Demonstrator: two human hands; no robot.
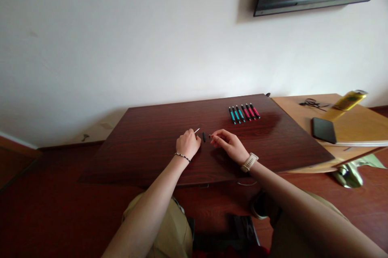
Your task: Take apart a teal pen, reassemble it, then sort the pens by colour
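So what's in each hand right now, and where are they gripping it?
The left hand is closed around a thin white stick, whose tip pokes out above the fingers. The right hand pinches a tiny dark piece at its fingertips; too small to identify.

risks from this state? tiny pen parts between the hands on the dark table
1. The small dark piece lies loose between the left hand and right hand; it barely stands out against the dark table, so a brush could likely knock it away unnoticed.
2. The thin pale rod sticks out of the left grip; it looks slender and might bend or slip.
3. The right fingertips pinch something too small to identify; it could easily drop.
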